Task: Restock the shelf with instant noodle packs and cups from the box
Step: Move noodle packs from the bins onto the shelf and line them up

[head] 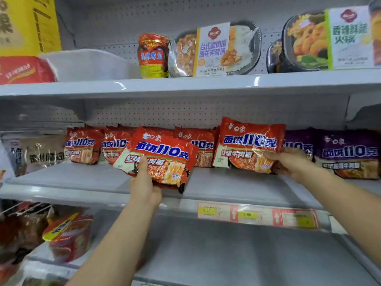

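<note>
Your left hand (pixel 144 182) grips a red noodle pack (pixel 158 159) by its lower edge — thumb laid up its front, fingers curled behind — and holds it tilted above the front of the middle shelf (pixel 237 188). Your right hand (pixel 292 162) pinches the lower right corner of a second red pack (pixel 247 145), which stands upright on the same shelf. Between the two hangs a row of matching red packs (pixel 99 145) leaning on the back panel; purple packs (pixel 348 153) sit just beside your right hand — touching it, as far as you can tell.
</note>
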`<state>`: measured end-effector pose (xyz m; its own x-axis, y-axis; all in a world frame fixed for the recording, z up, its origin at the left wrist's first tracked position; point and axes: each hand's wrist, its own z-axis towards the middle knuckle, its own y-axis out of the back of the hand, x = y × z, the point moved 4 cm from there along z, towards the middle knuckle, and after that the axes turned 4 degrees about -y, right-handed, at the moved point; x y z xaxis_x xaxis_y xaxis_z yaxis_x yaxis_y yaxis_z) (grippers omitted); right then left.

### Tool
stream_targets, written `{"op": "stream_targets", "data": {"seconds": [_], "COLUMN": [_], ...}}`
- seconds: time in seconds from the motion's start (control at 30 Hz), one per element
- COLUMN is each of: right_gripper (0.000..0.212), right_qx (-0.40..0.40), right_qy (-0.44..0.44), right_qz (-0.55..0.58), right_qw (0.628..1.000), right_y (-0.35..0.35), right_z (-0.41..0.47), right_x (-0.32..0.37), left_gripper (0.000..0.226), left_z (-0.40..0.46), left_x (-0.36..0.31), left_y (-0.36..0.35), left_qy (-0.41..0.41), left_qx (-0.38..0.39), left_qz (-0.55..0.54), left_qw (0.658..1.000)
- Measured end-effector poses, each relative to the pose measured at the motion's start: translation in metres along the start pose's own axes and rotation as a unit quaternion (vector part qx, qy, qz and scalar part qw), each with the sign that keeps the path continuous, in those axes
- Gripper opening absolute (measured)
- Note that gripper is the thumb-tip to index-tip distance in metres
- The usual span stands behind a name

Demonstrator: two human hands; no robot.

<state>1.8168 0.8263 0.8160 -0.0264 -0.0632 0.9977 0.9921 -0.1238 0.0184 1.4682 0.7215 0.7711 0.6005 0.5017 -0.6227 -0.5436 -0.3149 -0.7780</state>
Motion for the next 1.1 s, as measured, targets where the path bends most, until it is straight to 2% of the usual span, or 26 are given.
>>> {"op": "stream_targets", "data": {"seconds": [0.13, 0.27, 0.43, 0.7, 1.1], "right_gripper": [0.050, 0.031, 0.043, 0.032, 0.046], "right_qx": [0.023, 0.025, 0.024, -0.016, -0.057], "right_qy": [-0.017, -0.020, -0.019, -0.031, -0.014], "right_qz": [-0.033, -0.055, -0.063, -0.083, -0.195], "right_qw": [0.999, 0.998, 0.998, 0.996, 0.979], "right_y": [-0.010, -0.017, -0.017, -0.024, -0.019], "right_z": [0.032, 0.057, 0.075, 0.090, 0.103], "right_x": [-0.013, -0.019, -0.022, -0.029, -0.039], "left_gripper": [0.039, 0.034, 0.024, 0.017, 0.040], "left_z": [0.012, 0.013, 0.018, 0.023, 0.052], "left_x": [0.009, 0.015, 0.020, 0.031, 0.057], "left_y": [-0.006, -0.012, -0.012, -0.009, -0.025], "left_qy": [-0.010, -0.014, -0.029, -0.023, 0.051], "left_qx": [-0.003, -0.002, 0.011, 0.006, 0.049], "left_qz": [-0.009, -0.010, -0.006, -0.019, -0.040], "left_qw": [1.000, 1.000, 0.999, 1.000, 0.997]}}
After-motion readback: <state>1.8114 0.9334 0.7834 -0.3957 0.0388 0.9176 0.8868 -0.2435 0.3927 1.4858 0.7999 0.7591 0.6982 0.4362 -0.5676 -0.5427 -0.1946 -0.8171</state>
